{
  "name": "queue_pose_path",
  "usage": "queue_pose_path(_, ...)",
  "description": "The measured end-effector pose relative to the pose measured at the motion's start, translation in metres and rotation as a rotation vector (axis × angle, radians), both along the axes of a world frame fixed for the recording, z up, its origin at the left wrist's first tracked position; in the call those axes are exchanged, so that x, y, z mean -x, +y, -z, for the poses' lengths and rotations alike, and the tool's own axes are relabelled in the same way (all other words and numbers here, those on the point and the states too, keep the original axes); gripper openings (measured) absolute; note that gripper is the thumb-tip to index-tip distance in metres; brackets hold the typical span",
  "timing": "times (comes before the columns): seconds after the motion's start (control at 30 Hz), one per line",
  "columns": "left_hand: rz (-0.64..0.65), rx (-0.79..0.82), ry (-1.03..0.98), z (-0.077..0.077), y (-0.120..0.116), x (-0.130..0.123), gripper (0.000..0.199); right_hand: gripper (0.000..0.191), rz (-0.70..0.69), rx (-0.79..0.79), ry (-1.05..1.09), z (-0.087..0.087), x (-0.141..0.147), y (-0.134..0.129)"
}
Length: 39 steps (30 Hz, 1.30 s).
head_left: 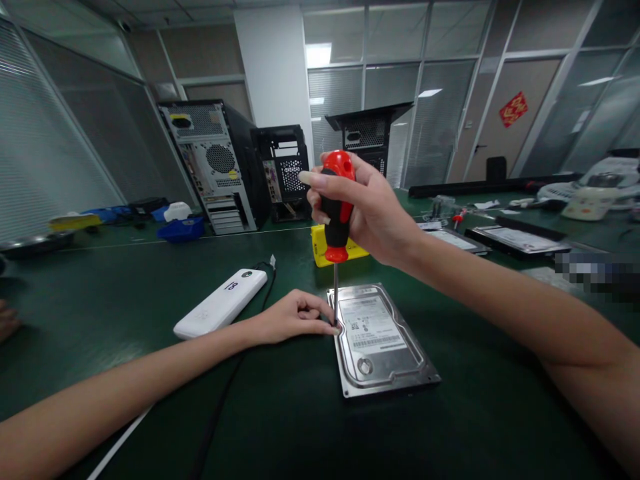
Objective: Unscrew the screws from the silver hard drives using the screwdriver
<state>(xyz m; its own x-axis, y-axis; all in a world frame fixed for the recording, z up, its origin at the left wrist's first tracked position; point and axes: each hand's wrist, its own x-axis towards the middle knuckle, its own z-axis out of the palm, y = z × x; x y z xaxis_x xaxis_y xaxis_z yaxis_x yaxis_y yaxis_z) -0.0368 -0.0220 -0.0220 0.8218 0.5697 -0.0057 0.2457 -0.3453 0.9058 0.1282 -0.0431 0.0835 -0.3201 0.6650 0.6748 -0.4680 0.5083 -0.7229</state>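
Observation:
My right hand (pixel 367 203) is wrapped round the red and black handle of a screwdriver (pixel 337 227), held upright with its shaft pointing down. The tip meets the left edge of a silver hard drive (pixel 373 333), which lies label up on the table. Low at that edge, my left hand (pixel 295 315) has its thumb and index finger pinched around the lower end of the shaft. Whether a screw sits under the tip is hidden by those fingers.
A white power bank (pixel 223 303) with a black cable lies left of the drive on the green table (pixel 280 413). Behind my right hand is a yellow object (pixel 320 247). Computer cases (pixel 215 163) stand at the back; more drives (pixel 520 239) lie right. Another person's hand (pixel 7 320) shows far left.

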Motion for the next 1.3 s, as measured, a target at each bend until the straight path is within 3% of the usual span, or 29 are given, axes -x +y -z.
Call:
queue_pose_path(0.97, -0.034, 0.071, -0.015, 0.0026, 0.0075, 0.0044, 0.015, 0.036, 0.059, 0.047, -0.029, -0.0016, 0.0016, -0.0031)
queue_pose_path(1.3, -0.021, 0.023, 0.021, -0.0011, 0.0049, 0.0031, 0.02, 0.036, 0.004, 0.03, -0.018, 0.0027, 0.0007, 0.0023)
